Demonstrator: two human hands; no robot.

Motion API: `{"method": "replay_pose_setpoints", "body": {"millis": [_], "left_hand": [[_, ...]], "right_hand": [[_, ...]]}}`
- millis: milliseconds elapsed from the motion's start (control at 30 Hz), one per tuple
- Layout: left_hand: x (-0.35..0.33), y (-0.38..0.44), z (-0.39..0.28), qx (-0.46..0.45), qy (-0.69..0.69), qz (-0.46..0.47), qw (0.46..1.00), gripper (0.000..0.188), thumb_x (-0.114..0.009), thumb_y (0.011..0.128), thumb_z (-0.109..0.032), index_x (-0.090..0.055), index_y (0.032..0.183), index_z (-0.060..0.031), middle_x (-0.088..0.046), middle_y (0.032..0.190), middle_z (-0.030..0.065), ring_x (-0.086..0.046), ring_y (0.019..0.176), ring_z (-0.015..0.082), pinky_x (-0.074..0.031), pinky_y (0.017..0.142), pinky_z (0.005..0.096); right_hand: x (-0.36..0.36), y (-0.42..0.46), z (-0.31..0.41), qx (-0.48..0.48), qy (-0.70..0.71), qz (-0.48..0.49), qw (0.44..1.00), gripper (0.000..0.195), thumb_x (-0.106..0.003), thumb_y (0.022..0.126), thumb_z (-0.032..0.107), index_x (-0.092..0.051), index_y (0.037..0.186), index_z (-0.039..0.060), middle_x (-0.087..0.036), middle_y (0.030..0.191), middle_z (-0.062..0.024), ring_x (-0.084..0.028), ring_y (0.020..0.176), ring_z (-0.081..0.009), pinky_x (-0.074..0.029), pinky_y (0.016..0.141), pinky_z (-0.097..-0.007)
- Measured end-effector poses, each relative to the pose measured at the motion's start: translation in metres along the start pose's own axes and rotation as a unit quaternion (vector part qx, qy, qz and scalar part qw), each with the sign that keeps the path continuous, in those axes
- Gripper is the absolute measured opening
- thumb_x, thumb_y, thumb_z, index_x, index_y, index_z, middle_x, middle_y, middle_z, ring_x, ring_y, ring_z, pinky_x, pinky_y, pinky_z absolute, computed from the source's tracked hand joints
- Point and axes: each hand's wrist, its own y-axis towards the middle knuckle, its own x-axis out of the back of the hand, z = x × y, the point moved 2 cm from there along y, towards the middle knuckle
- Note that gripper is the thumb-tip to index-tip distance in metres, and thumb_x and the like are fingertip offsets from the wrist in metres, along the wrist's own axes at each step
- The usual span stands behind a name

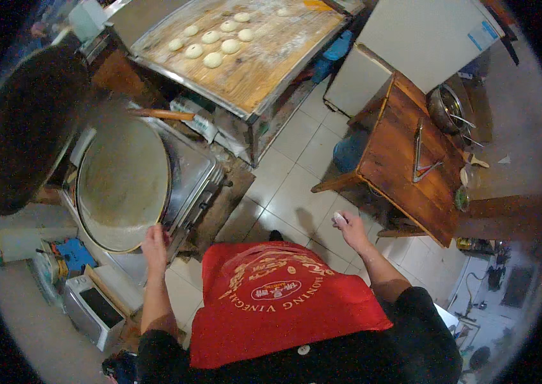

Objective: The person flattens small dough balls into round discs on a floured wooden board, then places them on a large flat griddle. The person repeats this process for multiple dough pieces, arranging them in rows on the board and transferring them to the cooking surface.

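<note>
My left hand (155,247) is at the near rim of a wide round griddle pan (124,180), fingers close together. Whether it grips the rim or only touches it cannot be made out. The pan's pale, greyish inside shows no food. Its big dark round lid (31,129) stands raised at the left. Over the floor, my right hand (353,230) is closed around a small whitish rounded object (339,219), too small to identify. Several round pieces of dough (210,37) lie in rows on a floured wooden board (252,84) beyond the pan.
A wooden stick or handle (165,114) lies by the pan's far edge. On the right, a brown wooden table (396,158) bears metal tongs (417,151); a metal pot (445,108) stands beyond. A white refrigerator (434,38) is behind it. A microwave oven (91,309) sits lower left.
</note>
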Motion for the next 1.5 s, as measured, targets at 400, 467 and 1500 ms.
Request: {"method": "replay_pose_setpoints", "body": {"millis": [400, 467, 1500], "left_hand": [[-0.155, 0.081, -0.103, -0.125, 0.194, 0.047, 0.972, 0.032, -0.058, 0.095, -0.028, -0.066, 0.091, 0.0025, -0.064, 0.071, 0.0081, -0.057, 0.063, 0.0161, -0.045, 0.059, 0.0334], [-0.196, 0.111, -0.146, -0.053, 0.155, 0.095, 0.982, 0.036, -0.059, 0.095, -0.031, -0.066, 0.1, 0.0041, -0.068, 0.082, 0.0105, -0.061, 0.075, 0.0175, -0.047, 0.071, 0.0319], [-0.67, 0.49, -0.442, -0.011, 0.131, 0.039, 0.991, 0.041, -0.068, 0.086, -0.024, -0.06, 0.115, 0.0036, -0.068, 0.094, 0.0193, -0.067, 0.083, 0.0302, -0.053, 0.074, 0.0387]], "right_hand": [[0.086, 0.166, 0.036, 0.003, 0.038, -0.012, 0.999, 0.029, -0.057, 0.096, 0.023, -0.064, 0.108, -0.0026, -0.068, 0.089, -0.0065, -0.064, 0.081, -0.0123, -0.051, 0.074, -0.0287], [0.095, 0.203, 0.038, 0.002, 0.044, -0.016, 0.999, 0.029, -0.057, 0.096, 0.023, -0.064, 0.109, -0.0029, -0.068, 0.089, -0.007, -0.064, 0.081, -0.0127, -0.051, 0.075, -0.0292], [0.142, 0.971, 0.309, 0.306, -0.062, 0.219, 0.925, 0.023, -0.06, 0.088, 0.017, -0.065, 0.104, 0.0009, -0.068, 0.096, -0.0162, -0.065, 0.089, -0.0265, -0.05, 0.079, -0.0398]]}}
